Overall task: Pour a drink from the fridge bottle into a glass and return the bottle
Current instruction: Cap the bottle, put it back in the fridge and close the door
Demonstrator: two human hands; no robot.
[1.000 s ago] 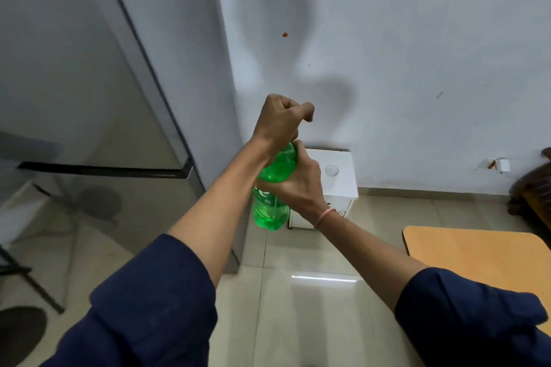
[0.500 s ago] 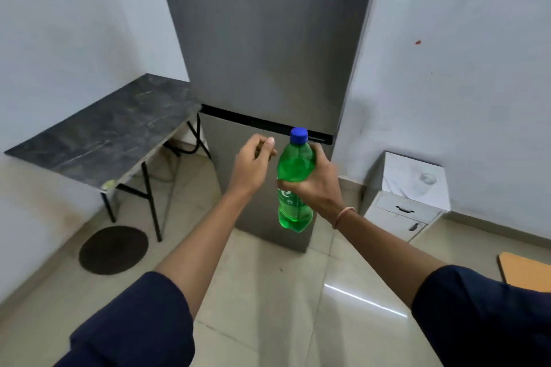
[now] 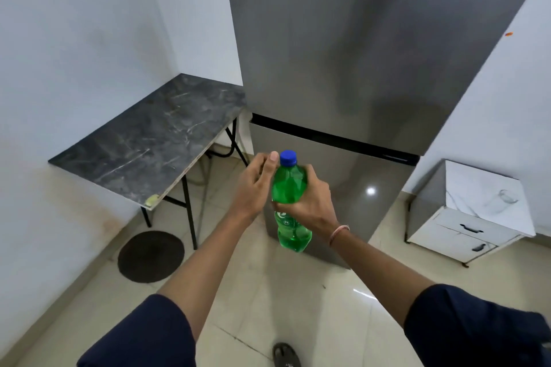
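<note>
My right hand (image 3: pixel 310 199) grips a green bottle (image 3: pixel 289 188) with a blue cap, held upright in front of the grey fridge (image 3: pixel 357 68), whose doors are closed. My left hand (image 3: pixel 253 188) hovers just left of the bottle's neck with its fingers apart, thumb near the cap, holding nothing. A clear glass (image 3: pixel 504 198) stands on the small white cabinet (image 3: pixel 477 217) to the right of the fridge.
A dark marble-look table (image 3: pixel 149 140) on black legs stands left of the fridge against the wall. A round dark mat (image 3: pixel 150 256) lies on the tiled floor beneath it. My foot (image 3: pixel 286 354) shows at the bottom.
My view swung left from the white cabinet to the fridge. My left hand came off the cap and now stays open beside the bottle. The right hand kept its grip.
</note>
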